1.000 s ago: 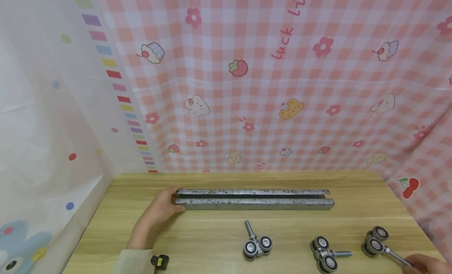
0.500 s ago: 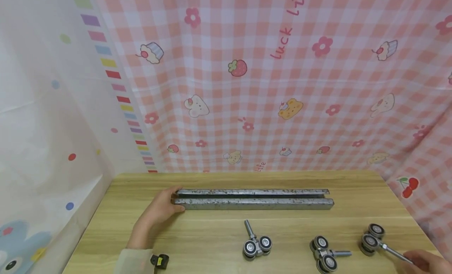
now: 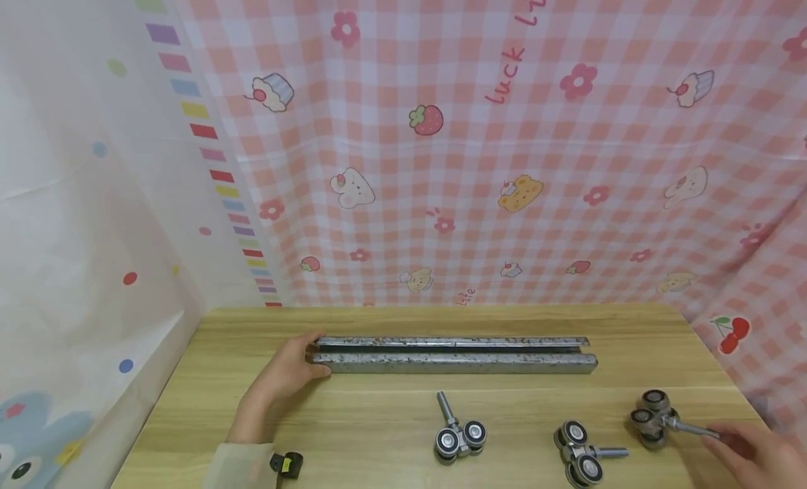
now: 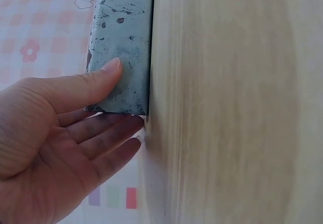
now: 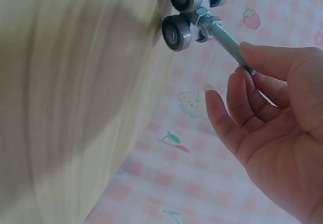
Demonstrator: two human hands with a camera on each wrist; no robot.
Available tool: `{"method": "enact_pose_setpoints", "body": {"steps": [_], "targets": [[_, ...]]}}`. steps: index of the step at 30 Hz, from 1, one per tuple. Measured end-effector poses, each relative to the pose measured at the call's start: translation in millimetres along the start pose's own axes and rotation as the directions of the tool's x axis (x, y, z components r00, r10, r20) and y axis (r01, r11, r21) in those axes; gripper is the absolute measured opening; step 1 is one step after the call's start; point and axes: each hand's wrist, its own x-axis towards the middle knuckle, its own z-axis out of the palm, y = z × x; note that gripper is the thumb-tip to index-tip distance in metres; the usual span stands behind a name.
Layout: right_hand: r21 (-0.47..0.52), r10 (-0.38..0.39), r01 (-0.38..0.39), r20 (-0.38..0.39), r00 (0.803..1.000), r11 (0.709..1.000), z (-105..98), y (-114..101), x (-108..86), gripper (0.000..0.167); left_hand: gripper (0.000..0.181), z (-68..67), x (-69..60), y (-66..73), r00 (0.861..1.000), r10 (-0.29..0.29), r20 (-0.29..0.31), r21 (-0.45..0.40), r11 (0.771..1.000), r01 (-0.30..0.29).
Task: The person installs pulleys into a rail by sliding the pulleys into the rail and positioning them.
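A worn grey metal rail (image 3: pixel 454 363) with a slot along its top lies across the wooden table. My left hand (image 3: pixel 286 370) grips its left end; in the left wrist view the thumb of that hand (image 4: pixel 60 128) presses the rail's side (image 4: pixel 121 47), the other fingers at its end. At the right, my right hand (image 3: pixel 759 454) pinches the threaded bolt of a roller (image 3: pixel 656 417) with several wheels. The right wrist view shows thumb and fingers of this hand (image 5: pixel 282 113) on the tip of the bolt (image 5: pixel 227 42).
Two more rollers with bolts lie on the table, one in the middle (image 3: pixel 460 440) and one right of it (image 3: pixel 580 457). A small black part (image 3: pixel 286 465) with a yellow mark is beside my left sleeve. Checked cloth (image 3: pixel 466 160) hangs behind the table (image 3: pixel 378 419).
My right hand has moved left and slightly away from me, with the roller shifting and turning along with it. The left hand and the rail have stayed in place.
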Motion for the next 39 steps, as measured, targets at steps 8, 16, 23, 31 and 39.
{"method": "enact_pose_setpoints", "body": {"steps": [8,16,23,31,39], "targets": [[-0.046,-0.071,0.068,-0.061,0.996,0.997,3,-19,9.6,0.017,0.069,1.2,0.2,0.0,1.000,0.020,-0.006,0.003,1.000,-0.020],[0.027,-0.162,0.164,-0.056,0.985,0.986,6,-23,15.4,0.016,0.069,1.4,-1.3,2.6,1.000,0.028,-0.009,0.010,1.000,-0.028],[0.059,-0.201,0.205,-0.076,0.977,0.977,11,-29,16.6,0.019,0.069,1.9,-2.8,1.7,1.000,0.028,-0.011,0.014,1.000,-0.028],[0.042,-0.131,0.129,0.033,0.991,0.991,10,-36,22.4,0.019,0.069,3.2,-2.0,0.2,1.000,0.021,-0.014,0.009,1.000,-0.021],[0.059,-0.085,0.081,0.086,0.993,0.995,11,-38,24.6,0.021,0.068,2.3,-2.3,-0.1,1.000,0.014,-0.006,0.011,1.000,-0.014]]}}
